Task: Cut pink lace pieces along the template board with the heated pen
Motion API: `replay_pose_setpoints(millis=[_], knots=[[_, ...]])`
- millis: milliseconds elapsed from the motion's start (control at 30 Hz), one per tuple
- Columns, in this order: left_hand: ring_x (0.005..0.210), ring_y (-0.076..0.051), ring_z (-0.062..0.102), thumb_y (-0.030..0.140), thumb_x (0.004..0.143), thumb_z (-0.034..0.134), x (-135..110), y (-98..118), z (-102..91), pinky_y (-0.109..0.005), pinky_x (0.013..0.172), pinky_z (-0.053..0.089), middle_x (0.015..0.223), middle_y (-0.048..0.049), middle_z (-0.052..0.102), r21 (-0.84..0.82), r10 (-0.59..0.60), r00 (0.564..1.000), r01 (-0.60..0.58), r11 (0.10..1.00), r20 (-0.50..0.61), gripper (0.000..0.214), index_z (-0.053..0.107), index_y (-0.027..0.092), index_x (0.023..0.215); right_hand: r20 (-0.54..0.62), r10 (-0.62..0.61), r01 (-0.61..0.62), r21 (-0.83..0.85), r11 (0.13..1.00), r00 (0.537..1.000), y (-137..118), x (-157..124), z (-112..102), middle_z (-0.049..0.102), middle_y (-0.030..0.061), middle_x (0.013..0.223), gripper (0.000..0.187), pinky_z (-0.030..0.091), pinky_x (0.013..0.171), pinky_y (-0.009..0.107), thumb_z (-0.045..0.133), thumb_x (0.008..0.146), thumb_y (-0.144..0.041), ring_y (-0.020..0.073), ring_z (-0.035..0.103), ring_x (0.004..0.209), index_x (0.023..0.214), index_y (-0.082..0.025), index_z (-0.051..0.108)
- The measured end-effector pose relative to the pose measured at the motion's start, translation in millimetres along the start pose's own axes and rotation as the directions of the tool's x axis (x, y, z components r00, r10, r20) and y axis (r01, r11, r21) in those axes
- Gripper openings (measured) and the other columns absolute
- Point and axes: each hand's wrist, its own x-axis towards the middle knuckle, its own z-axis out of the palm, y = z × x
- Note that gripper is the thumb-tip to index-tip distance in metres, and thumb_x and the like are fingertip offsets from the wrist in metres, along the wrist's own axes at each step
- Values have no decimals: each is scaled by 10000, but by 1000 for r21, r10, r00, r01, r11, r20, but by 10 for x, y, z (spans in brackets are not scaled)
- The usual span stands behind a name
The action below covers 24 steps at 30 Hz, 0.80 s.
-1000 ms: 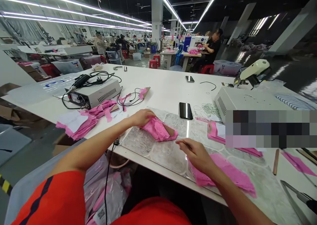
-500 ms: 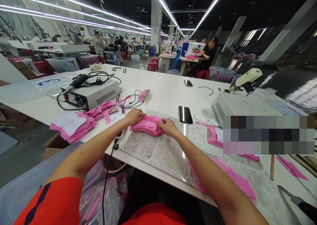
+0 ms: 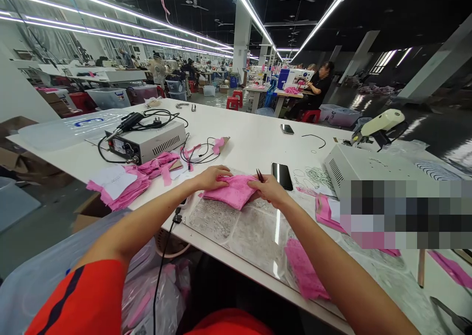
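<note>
In front of me a stack of pink fabric pieces [image 3: 232,193] sits over a clear, patterned mat [image 3: 254,229]. My left hand [image 3: 214,178] is closed on the stack's far left edge, thumb on top. At its right corner, my right hand [image 3: 272,189] pinches the fabric. A small dark tool with two pointed tips [image 3: 260,176], possibly tweezers, juts up from between the right fingers; its lower part is hidden in the hand. More pink fabric [image 3: 304,271] lies on the mat beneath my right forearm, which covers part of it.
Left stands a grey control box [image 3: 158,143] with cables, beside a pink bundle [image 3: 129,190] topped with paper. Phones [image 3: 282,176] lie on the white table [image 3: 254,143]. A larger machine [image 3: 368,163] and scissors [image 3: 452,315] are on the right. A person [image 3: 320,89] sits farther off.
The stack's top face is now more spread and visible, with its right corner lifted in my right hand. That hand has turned, bringing the dark tips upright. The whole view has shifted slightly.
</note>
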Motion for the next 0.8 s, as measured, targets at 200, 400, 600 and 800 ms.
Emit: replay_pose_setpoints(millis=[200,400,600,800], knots=[[925,-168,603,312,790,606,98,394,-2,-255,806,470,1097,-83,640,-124,34,999,-30,992,30,199,673,152,887,-7,-11,11,43,999,1000,-148,-295,-379,367,-96,464,346,219,413,219,716,532,-394,38,270,416,749,-161,580],[663,-113,529,340,849,497,253,926,63,-200,573,382,736,19,601,-215,93,976,-49,975,197,225,619,153,879,-105,26,-25,10,1000,994,-191,-594,-848,278,-122,421,330,76,376,210,714,575,-404,18,192,364,687,-193,486],[796,-157,581,386,762,629,616,1293,403,-216,642,407,917,-11,640,-102,50,942,-17,995,331,304,601,170,974,-271,59,-61,0,998,961,-209,-919,-1326,274,-123,384,323,90,367,205,736,568,-373,22,190,343,707,-186,511],[952,-283,614,292,714,701,390,1432,984,-338,790,474,982,-113,658,85,-59,946,33,996,318,356,615,135,1022,-440,78,-57,61,996,894,-193,-1241,-1715,289,-114,371,339,92,360,200,760,549,-348,29,210,327,722,-194,514]])
